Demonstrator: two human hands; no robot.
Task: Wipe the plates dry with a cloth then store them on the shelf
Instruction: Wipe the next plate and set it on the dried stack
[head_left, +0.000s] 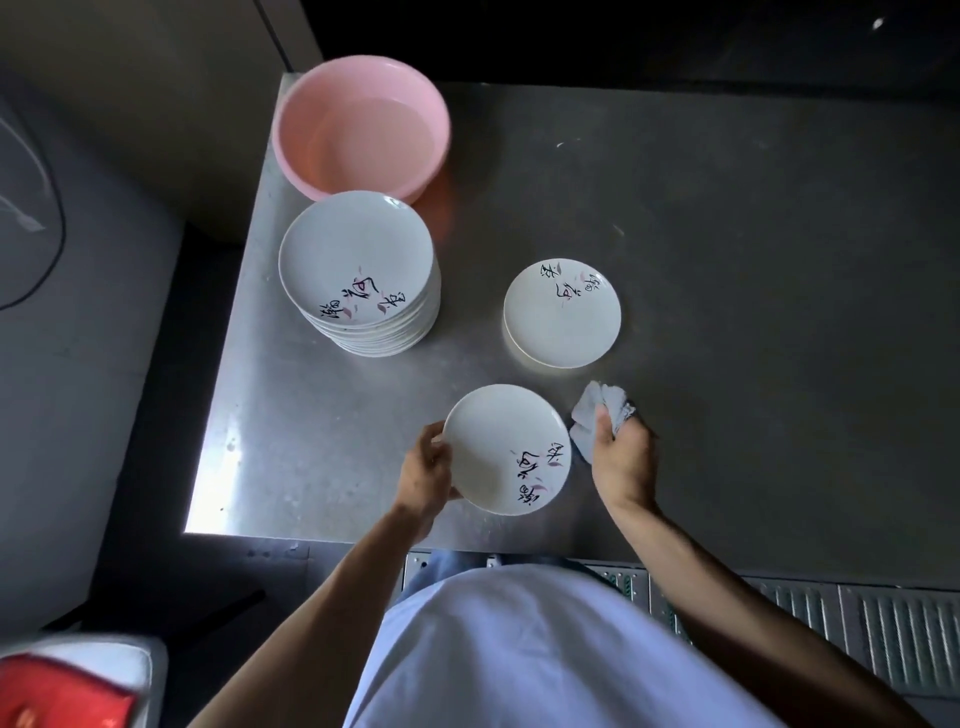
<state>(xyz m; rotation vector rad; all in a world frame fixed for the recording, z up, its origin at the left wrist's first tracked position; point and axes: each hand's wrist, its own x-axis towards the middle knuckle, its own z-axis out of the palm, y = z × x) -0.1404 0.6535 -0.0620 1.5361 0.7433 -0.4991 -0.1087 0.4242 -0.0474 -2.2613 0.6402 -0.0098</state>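
Left hand grips a plate, right hand clutches the cloth; beside the tall stack, one plate lies apart, nothing shelved.

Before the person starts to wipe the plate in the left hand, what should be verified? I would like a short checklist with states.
1. Left hand grips the held plate at its rim: ok.
2. Right hand holds the cloth: ok.
3. Cloth on the plate's face: not ok, it is beside the plate.
4. Plate already dry: cannot tell.
5. Shelf in view: not ok.
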